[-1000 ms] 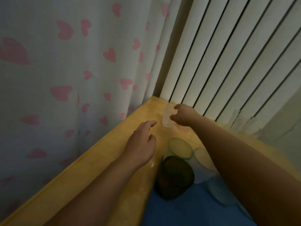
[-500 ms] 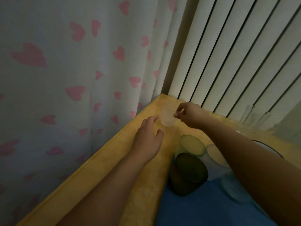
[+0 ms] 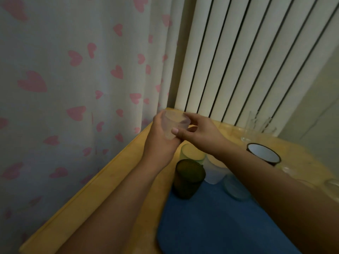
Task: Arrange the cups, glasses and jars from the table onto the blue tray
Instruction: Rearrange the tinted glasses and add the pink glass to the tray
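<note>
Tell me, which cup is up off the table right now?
The clear plastic cup, held in both hands; the green and dark cups stand below.

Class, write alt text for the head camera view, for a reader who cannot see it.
Both hands, left and right, hold a small clear cup above a wooden table. Below, a dark glass stands on a blue tray with other cups; a heart-print curtain hangs behind.

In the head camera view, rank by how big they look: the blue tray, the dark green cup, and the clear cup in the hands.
1. blue tray
2. dark green cup
3. clear cup, though it sits farther from the camera, so its true size against the green one is unsure.
</note>
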